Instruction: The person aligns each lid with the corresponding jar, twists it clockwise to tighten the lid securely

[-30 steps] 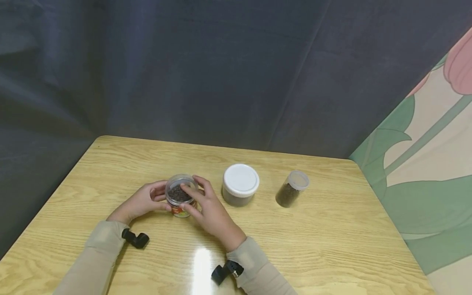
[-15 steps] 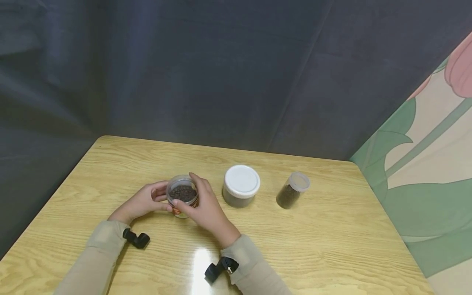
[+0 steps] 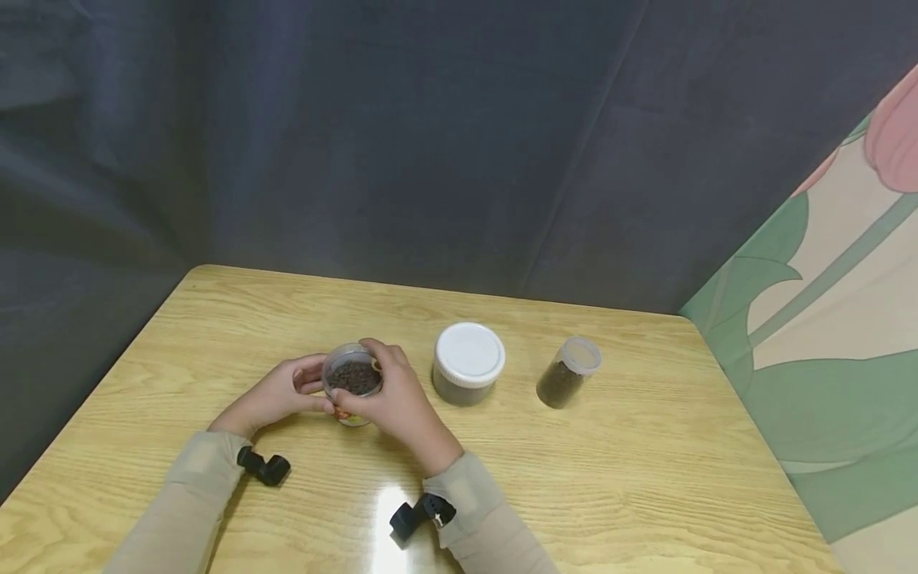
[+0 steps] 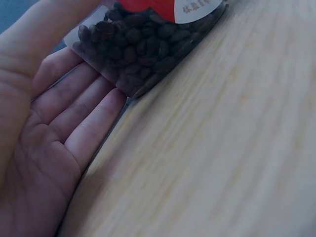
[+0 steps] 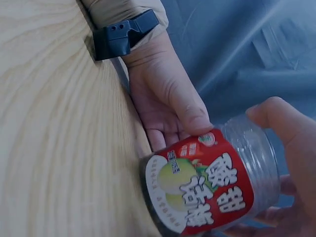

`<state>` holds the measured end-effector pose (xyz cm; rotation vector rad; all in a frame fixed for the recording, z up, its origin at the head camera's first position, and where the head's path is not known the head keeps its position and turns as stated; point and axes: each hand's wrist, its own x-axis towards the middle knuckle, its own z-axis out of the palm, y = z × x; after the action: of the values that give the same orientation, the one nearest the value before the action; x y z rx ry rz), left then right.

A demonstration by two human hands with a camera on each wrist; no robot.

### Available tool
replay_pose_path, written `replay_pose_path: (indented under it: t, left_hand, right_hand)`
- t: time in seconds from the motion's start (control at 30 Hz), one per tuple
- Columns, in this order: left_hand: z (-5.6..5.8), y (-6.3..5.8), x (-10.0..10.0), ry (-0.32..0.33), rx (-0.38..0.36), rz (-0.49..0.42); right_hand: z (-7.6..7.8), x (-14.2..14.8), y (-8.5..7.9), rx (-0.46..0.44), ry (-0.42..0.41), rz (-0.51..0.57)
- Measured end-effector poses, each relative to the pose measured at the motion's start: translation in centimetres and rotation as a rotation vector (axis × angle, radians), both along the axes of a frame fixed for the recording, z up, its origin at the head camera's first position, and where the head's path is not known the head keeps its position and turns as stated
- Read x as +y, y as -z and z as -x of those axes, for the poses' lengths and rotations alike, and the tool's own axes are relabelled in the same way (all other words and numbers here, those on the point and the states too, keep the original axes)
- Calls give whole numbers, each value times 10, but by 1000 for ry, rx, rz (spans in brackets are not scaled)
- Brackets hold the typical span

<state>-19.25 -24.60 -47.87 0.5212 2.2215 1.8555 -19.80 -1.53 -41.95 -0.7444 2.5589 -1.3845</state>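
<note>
An open clear plastic jar (image 3: 347,418) with a red and white label stands at the left of the table, with dark beans (image 4: 140,47) like coffee beans inside it. From the left side, my left hand (image 3: 281,391) holds the lower body of this jar, thumb at the front and fingers behind. My right hand (image 3: 402,405) grips the upper part near the rim from the right, its thumb in front and index finger at the back. In the right wrist view the printed label (image 5: 202,182) faces the camera.
A wide jar with a white screw lid (image 3: 469,355) stands just right of my right hand. Farther right is a slim clear container (image 3: 561,381) with a pale lid and dark contents. A dark curtain (image 3: 430,159) hangs behind the wooden table (image 3: 645,454).
My right hand has shifted left; its fingers were over the jar's mouth and now wrap round the upper rim. The left hand stays on the jar, and the jar barely moves.
</note>
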Motion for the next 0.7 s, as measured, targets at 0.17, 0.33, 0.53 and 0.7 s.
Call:
replay_pose_path:
  t: [0.17,0.33,0.53,0.7]
  left_hand:
    - [2,-1,1,14,9,-4]
    - [4,-1,3,20,18,-8]
    - [5,-2,5,10,15,9]
    - [7,-2,6,15,8,8]
  right_hand:
    - [0,-3,-5,2,27,-28]
    - [0,-3,-8,-23,36,-28]
    - [3,0,-7,-59,24,3]
    - [5,9,-1,-111,-14,79]
